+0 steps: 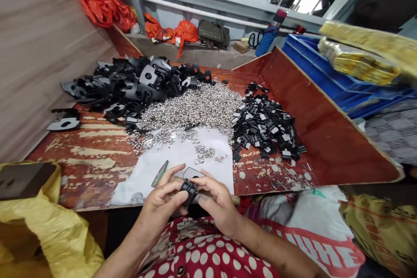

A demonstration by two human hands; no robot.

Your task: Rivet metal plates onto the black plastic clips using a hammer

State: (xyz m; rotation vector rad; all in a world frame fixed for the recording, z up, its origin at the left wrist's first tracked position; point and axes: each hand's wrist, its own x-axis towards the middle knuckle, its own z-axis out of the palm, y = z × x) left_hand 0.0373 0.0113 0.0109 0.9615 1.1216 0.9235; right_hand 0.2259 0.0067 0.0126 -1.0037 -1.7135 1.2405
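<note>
Plastic, hinge-like black piece [189, 190], apparently partly assembled, sat pinched between my left hand [159, 204] and right hand [221, 208]; metal pins [198, 106] and black clips [263, 127] lay heaped, unjoined.

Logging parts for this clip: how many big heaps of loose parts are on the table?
3: large black pieces on the left, shiny metal bits in the middle, small black clips on the right. Their edges meet, so a smaller heap could be hidden.
</note>
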